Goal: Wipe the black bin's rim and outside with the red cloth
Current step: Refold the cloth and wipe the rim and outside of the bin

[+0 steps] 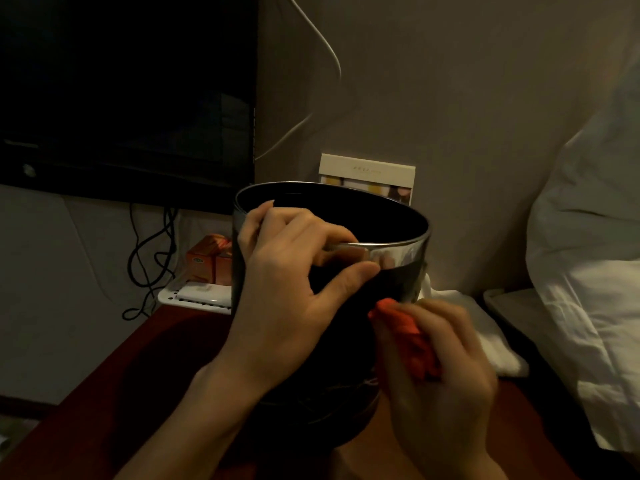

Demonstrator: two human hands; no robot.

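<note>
Fingers of the left hand point(284, 271) curl over the near rim of the black bin point(398, 271), thumb pressed against the shiny band outside, gripping it. The bin stands upright on the dark red table point(114, 386), its long axis vertical and its round mouth facing up; what shows of the inside is dark, and I can't make out any contents. The right hand point(440, 368) clutches the red cloth point(405, 336), bunched in its curled fingers and held against the bin's outer wall just below the band. Behind the bin a pale card point(367, 173) leans on the wall. To its left, a white tray point(194, 299) holds orange boxes point(207, 259). White bedding point(588, 254) lies at right.
</note>
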